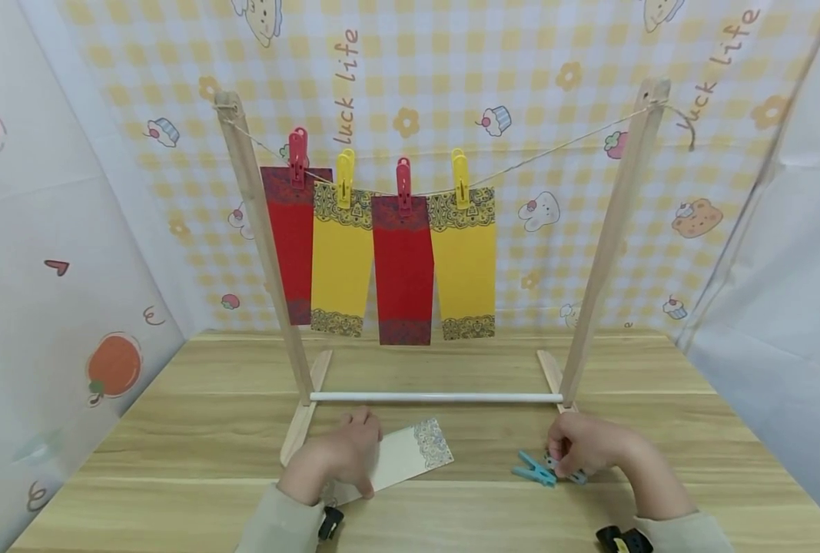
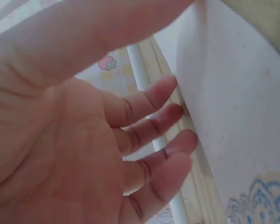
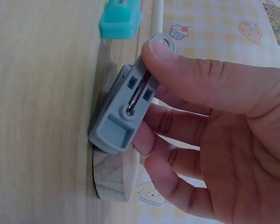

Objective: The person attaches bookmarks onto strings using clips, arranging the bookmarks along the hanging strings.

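A white card with patterned ends lies at a slant on the table. My left hand spans its near-left part, thumb at the front edge and fingertips at the back edge. In the left wrist view the card bows a little between them. My right hand pinches a grey clothespin by its handle end, thumb on top, its other end low by the tabletop. Just left of it lies a light blue clothespin, its jaws pointing toward the right hand.
A wooden stand with two posts and a white crossbar rises behind the hands. From its sagging string hang red cards and yellow cards, held by red and yellow clothespins. A checkered cloth hangs behind.
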Available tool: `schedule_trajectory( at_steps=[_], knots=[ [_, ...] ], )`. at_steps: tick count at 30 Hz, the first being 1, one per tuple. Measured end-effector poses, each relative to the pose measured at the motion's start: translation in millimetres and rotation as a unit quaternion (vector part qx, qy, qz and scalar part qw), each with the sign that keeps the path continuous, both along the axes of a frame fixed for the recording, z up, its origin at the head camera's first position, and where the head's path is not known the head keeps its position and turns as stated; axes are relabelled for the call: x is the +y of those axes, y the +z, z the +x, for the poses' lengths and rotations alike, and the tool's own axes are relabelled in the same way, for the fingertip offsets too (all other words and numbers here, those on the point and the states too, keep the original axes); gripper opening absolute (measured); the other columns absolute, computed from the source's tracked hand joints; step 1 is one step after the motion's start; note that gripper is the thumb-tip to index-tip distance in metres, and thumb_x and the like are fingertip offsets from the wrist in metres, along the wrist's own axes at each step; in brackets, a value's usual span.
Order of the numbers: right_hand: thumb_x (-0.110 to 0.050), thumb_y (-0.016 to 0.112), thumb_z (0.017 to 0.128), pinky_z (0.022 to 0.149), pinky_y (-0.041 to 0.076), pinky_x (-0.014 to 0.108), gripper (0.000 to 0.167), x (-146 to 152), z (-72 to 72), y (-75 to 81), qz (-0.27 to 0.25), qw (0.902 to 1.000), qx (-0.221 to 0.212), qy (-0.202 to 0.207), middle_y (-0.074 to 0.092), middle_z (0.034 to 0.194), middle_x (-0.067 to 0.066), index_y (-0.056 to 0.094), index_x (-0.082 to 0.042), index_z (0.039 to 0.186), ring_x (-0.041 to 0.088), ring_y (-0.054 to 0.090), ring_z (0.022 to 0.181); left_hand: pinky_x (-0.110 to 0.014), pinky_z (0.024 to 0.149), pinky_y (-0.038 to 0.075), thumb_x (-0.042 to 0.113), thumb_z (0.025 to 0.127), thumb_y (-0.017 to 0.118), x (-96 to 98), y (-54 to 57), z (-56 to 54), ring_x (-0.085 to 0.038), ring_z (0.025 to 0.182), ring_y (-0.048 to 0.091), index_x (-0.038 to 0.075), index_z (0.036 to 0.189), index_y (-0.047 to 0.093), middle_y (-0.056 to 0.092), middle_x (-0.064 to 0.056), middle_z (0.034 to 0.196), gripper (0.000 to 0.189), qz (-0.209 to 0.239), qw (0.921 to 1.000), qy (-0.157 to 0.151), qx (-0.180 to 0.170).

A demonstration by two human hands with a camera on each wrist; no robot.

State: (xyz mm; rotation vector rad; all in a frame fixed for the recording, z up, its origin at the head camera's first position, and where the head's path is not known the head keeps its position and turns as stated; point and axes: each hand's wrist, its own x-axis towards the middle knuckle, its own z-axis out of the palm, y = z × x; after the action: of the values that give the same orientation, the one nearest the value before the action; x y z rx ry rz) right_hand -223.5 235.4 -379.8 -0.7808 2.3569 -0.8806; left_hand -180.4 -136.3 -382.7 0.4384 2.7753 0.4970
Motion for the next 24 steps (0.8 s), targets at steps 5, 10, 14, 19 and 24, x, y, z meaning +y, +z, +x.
schedule_trajectory(
  at_steps=[5, 10, 14, 19, 24],
  knots=[
    [0.006, 0.071, 0.078, 0.055, 0.037, 0.02, 0.018, 0.0, -0.6, -1.3, -0.002, 1.0, -0.002, -0.006, 0.049, 0.065, -0.006, 0.058, -0.003, 0.07, 0.006, 0.045, 0.06, -0.048, 0.086, 0.052, 0.007, 0.053, 0.093, -2.3, -1.4, 0.2, -0.025, 0.103, 0.044, 0.005, 0.106, 0.054, 0.044, -0.006, 0.107, 0.066, 0.009, 0.9999, -0.006, -0.005],
    [0.004, 0.071, 0.08, 0.057, 0.039, 0.021, 0.017, 1.4, -1.3, -0.7, 0.001, 0.9999, 0.005, -0.014, 0.051, 0.068, -0.004, 0.058, -0.004, 0.073, 0.008, 0.047, 0.063, -0.045, 0.085, 0.05, 0.003, 0.054, 0.092, -2.5, -2.4, 0.4, -0.024, 0.102, 0.043, 0.008, 0.11, 0.047, 0.045, -0.005, 0.106, 0.072, 0.027, 0.9995, 0.001, -0.017],
    [0.002, 0.072, 0.081, 0.057, 0.041, 0.022, 0.018, 2.6, -2.7, 0.6, -0.002, 0.9995, 0.028, -0.013, 0.053, 0.069, -0.004, 0.058, -0.006, 0.074, 0.007, 0.048, 0.063, -0.05, 0.087, 0.049, 0.002, 0.055, 0.091, -1.9, -1.2, 0.4, -0.029, 0.106, 0.051, 0.01, 0.113, 0.044, 0.054, -0.006, 0.109, 0.076, 0.027, 0.9994, 0.008, -0.02],
    [0.002, 0.073, 0.082, 0.058, 0.04, 0.022, 0.018, 2.5, -4.0, 1.5, -0.017, 0.9992, 0.025, -0.024, 0.052, 0.071, -0.002, 0.056, -0.003, 0.085, 0.009, 0.048, 0.065, -0.059, 0.095, 0.043, 0.006, 0.055, 0.092, -0.9, 1.5, -1.1, -0.031, 0.105, 0.06, 0.011, 0.125, 0.051, 0.065, -0.01, 0.113, 0.081, -0.003, 0.9999, 0.014, -0.006],
    [0.003, 0.071, 0.085, 0.063, 0.042, 0.025, 0.034, 2.7, -3.6, 4.0, -0.029, 0.9983, -0.008, -0.051, 0.054, 0.078, 0.004, 0.05, 0.006, 0.112, 0.016, 0.049, 0.072, -0.065, 0.096, 0.039, 0.005, 0.062, 0.089, -1.6, 3.4, -2.1, -0.033, 0.109, 0.062, 0.011, 0.126, 0.06, 0.068, -0.01, 0.12, 0.071, 0.005, 0.9999, 0.013, 0.003]
  ],
)
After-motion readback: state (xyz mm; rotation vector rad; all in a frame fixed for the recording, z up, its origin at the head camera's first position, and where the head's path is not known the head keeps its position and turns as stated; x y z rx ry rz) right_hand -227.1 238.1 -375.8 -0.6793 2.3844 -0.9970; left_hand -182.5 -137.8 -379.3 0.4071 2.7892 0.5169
